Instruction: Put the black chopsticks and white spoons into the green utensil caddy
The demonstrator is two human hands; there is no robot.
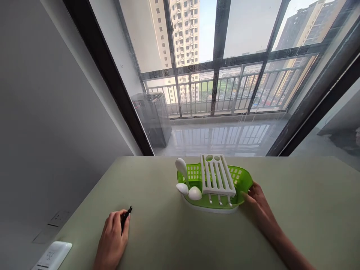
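My left hand rests at the front left of the table, its fingers closed around a few thin black chopsticks. Only their ends stick out past the fingertips; the rest is hidden in the palm. At the right end of a green utensil basket, my right hand grips the rim, thumb in front and fingers behind. A white slotted rack with hooks along its front edge sits across the basket top. White spoons stand in the basket's left end, heads up, one of them taller than the others.
The basket stands on a pale green table, near its far edge. A white device with a display lies at the front left corner. Beyond the table are a glass door frame and a dark cabinet-like box on a balcony.
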